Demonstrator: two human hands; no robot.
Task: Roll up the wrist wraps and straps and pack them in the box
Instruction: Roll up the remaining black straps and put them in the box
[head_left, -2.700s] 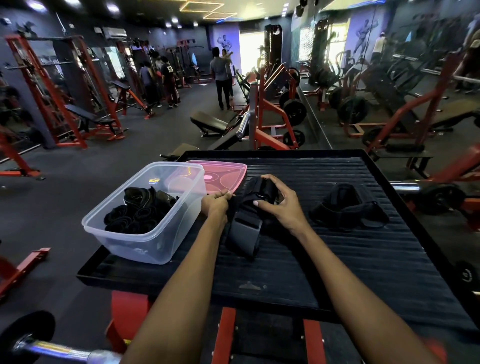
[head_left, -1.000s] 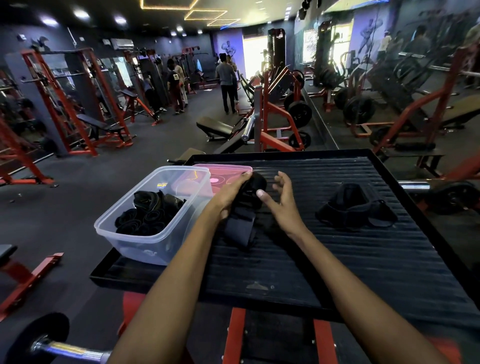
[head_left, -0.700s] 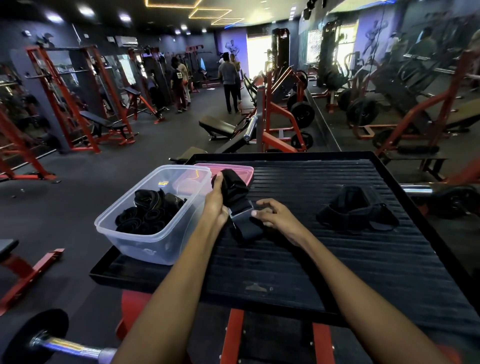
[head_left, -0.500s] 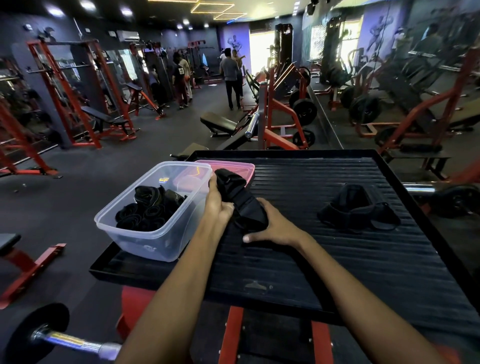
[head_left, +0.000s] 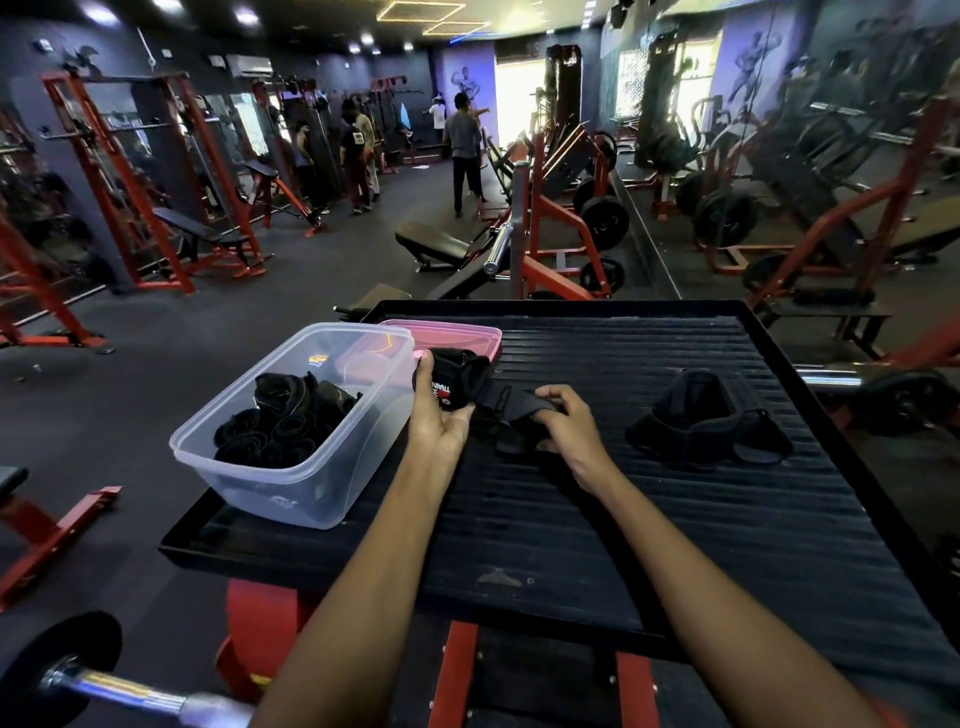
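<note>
The left hand (head_left: 439, 410) grips the fat rolled end of a black wrist wrap (head_left: 470, 384). The thumb sticks up beside the roll, and white letters show on it. The right hand (head_left: 569, 428) pinches the loose tail of the same wrap with bent fingers and presses it down on the counter (head_left: 649, 519). The wrap stretches between the two hands, just beside the box (head_left: 296, 436).

The box is clear plastic and sits on the left side of the black ribbed counter. Inside it lie black rolled wraps (head_left: 291, 415), packed close together. A pink lid (head_left: 457, 335) lies flat behind the box, touching it. To the right of the hands, well apart, is a loose pile of black straps (head_left: 706, 423) that are not rolled.

Past the counter are red gym machines (head_left: 550, 234) and some people (head_left: 462, 150) standing far away.
</note>
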